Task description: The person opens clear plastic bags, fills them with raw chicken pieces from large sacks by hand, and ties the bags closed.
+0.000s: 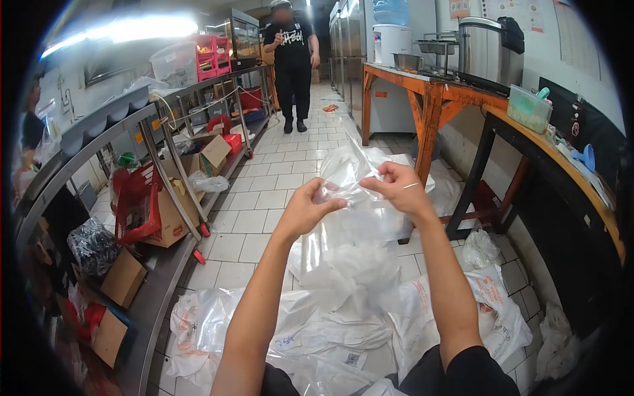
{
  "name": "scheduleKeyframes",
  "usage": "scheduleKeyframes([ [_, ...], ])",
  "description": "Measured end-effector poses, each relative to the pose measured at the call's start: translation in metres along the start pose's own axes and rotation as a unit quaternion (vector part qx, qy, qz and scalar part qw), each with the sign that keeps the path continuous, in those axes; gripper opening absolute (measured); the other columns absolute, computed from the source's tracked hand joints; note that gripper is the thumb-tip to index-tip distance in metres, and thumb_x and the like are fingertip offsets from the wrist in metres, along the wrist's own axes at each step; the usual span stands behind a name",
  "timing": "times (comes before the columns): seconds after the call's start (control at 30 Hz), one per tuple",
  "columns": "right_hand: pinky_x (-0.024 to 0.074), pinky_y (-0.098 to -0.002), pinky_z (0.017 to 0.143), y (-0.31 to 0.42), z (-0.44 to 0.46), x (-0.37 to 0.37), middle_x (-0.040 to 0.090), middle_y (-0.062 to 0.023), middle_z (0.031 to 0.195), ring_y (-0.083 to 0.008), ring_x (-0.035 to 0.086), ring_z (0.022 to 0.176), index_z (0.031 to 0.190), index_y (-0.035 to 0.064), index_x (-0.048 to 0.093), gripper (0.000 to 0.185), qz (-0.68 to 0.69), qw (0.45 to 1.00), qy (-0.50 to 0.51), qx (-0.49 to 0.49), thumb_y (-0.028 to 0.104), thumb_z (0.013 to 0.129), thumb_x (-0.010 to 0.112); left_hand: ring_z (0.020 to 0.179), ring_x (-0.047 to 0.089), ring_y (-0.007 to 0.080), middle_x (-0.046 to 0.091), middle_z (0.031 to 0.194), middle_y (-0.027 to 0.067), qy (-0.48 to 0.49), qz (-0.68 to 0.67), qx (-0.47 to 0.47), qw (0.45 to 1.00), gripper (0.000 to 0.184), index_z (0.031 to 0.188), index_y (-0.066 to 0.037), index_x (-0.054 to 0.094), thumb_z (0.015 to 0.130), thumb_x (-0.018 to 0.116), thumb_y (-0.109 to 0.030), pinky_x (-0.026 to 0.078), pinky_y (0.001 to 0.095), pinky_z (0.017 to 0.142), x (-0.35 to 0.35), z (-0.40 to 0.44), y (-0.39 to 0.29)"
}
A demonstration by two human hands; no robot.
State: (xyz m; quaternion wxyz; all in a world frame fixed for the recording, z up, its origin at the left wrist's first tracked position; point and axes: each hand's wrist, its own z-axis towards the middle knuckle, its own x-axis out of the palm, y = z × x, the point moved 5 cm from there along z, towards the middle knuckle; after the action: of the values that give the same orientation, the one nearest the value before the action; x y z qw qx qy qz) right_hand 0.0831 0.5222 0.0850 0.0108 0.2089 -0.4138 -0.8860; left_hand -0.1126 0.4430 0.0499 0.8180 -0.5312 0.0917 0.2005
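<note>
A clear plastic bag [356,221] hangs in front of me, held up by its upper part between both hands. My left hand [312,206] pinches the plastic with thumb and fingers on the left side. On the right, my right hand [398,189] pinches it too, with a thin white band around that wrist. The two hands are a short way apart. Below them, white and clear plastic sacks [317,330] lie in a pile on the floor, some with orange print.
Metal shelving [148,122] with a red crate [142,211] and cardboard boxes runs along the left. A wooden table [429,86] with a cooker [490,53] stands at the right. A person in black [290,66] stands in the tiled aisle ahead.
</note>
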Motion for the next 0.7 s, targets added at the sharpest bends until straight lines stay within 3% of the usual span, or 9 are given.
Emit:
scheduleKeyframes([
  [0.07, 0.0294, -0.0257, 0.047, -0.004, -0.003, -0.008, 0.045, 0.0049, 0.058, -0.0054, 0.037, 0.052, 0.079, 0.002, 0.067, 0.034, -0.028, 0.994, 0.077, 0.07, 0.033, 0.075, 0.08, 0.079, 0.058, 0.0104, 0.063, 0.084, 0.0014, 0.0, 0.004, -0.048, 0.999, 0.032, 0.099, -0.003, 0.062, 0.079, 0.077, -0.023, 0.046, 0.025, 0.074, -0.01, -0.006, 0.009],
  [0.2, 0.0317, -0.0229, 0.048, -0.009, -0.004, -0.006, 0.049, 0.005, 0.061, -0.0047, 0.04, 0.054, 0.078, 0.0016, 0.064, 0.028, -0.046, 0.99, 0.12, 0.058, 0.027, 0.081, 0.077, 0.088, 0.061, 0.0139, 0.064, 0.094, 0.0056, 0.021, -0.055, -0.042, 0.997, 0.036, 0.106, -0.002, 0.058, 0.081, 0.075, -0.022, 0.048, 0.0285, 0.08, -0.021, -0.003, 0.055],
  [0.27, 0.0359, -0.024, 0.051, -0.006, -0.002, -0.004, 0.052, 0.0009, 0.063, -0.0082, 0.044, 0.056, 0.081, -0.0005, 0.064, 0.03, -0.062, 0.991, 0.113, -0.019, 0.028, 0.085, 0.072, 0.1, 0.061, 0.0196, 0.061, 0.111, 0.0126, -0.06, -0.113, -0.025, 0.992, 0.05, 0.119, -0.001, 0.049, 0.082, 0.074, -0.022, 0.049, 0.0333, 0.087, -0.032, -0.003, 0.061],
  [0.37, 0.0388, -0.0257, 0.054, 0.003, -0.006, 0.007, 0.055, -0.0015, 0.066, -0.01, 0.047, 0.059, 0.083, -0.0008, 0.064, 0.031, -0.065, 0.988, 0.131, -0.054, 0.03, 0.088, 0.068, 0.108, 0.058, 0.0237, 0.054, 0.125, 0.0188, -0.052, -0.129, -0.008, 0.99, 0.062, 0.128, -0.001, 0.04, 0.081, 0.075, -0.021, 0.049, 0.0363, 0.09, -0.033, -0.008, 0.038],
  [0.4, 0.0388, -0.0257, 0.054, 0.009, -0.006, 0.01, 0.055, -0.0015, 0.066, -0.01, 0.047, 0.059, 0.083, -0.0008, 0.064, 0.031, -0.061, 0.988, 0.128, -0.056, 0.03, 0.088, 0.068, 0.108, 0.058, 0.0237, 0.054, 0.125, 0.0188, -0.051, -0.124, -0.008, 0.991, 0.062, 0.128, -0.001, 0.04, 0.081, 0.075, -0.021, 0.049, 0.0363, 0.09, -0.029, -0.012, 0.027],
  [0.5, 0.0441, -0.0335, 0.065, 0.031, -0.01, 0.024, 0.059, -0.013, 0.069, -0.0201, 0.053, 0.066, 0.09, -0.0006, 0.064, 0.03, -0.088, 0.977, 0.192, -0.002, 0.03, 0.088, 0.066, 0.104, 0.061, 0.0239, 0.058, 0.12, 0.0194, -0.003, 0.008, -0.027, 1.0, 0.059, 0.125, -0.001, 0.045, 0.079, 0.075, -0.022, 0.049, 0.037, 0.089, 0.0, -0.016, 0.013],
  [0.57, 0.0433, -0.034, 0.062, 0.056, -0.011, 0.023, 0.058, -0.0147, 0.067, -0.0221, 0.053, 0.062, 0.088, -0.0005, 0.065, 0.031, -0.135, 0.973, 0.18, -0.05, 0.03, 0.086, 0.068, 0.093, 0.064, 0.0251, 0.067, 0.102, 0.0155, -0.064, 0.086, -0.042, 0.993, 0.056, 0.118, 0.001, 0.05, 0.076, 0.076, -0.026, 0.052, 0.0402, 0.079, 0.002, -0.012, 0.016],
  [0.6, 0.0433, -0.034, 0.062, 0.061, -0.011, 0.021, 0.058, -0.0147, 0.067, -0.0221, 0.053, 0.062, 0.088, -0.0005, 0.065, 0.031, -0.136, 0.973, 0.178, -0.05, 0.03, 0.086, 0.068, 0.081, 0.065, 0.0197, 0.069, 0.09, 0.0117, -0.106, 0.061, -0.036, 0.992, 0.045, 0.113, 0.0, 0.054, 0.078, 0.074, -0.021, 0.053, 0.0341, 0.072, -0.001, -0.01, 0.022],
  [0.7, 0.0419, -0.0345, 0.058, 0.063, -0.009, 0.012, 0.056, -0.0137, 0.062, -0.0218, 0.052, 0.058, 0.085, 0.0003, 0.066, 0.032, -0.16, 0.973, 0.159, -0.044, 0.032, 0.083, 0.07, 0.075, 0.063, 0.0142, 0.068, 0.085, 0.0088, -0.141, -0.038, 0.003, 0.989, 0.032, 0.106, 0.001, 0.058, 0.081, 0.07, -0.014, 0.052, 0.0271, 0.066, -0.018, -0.006, 0.034],
])
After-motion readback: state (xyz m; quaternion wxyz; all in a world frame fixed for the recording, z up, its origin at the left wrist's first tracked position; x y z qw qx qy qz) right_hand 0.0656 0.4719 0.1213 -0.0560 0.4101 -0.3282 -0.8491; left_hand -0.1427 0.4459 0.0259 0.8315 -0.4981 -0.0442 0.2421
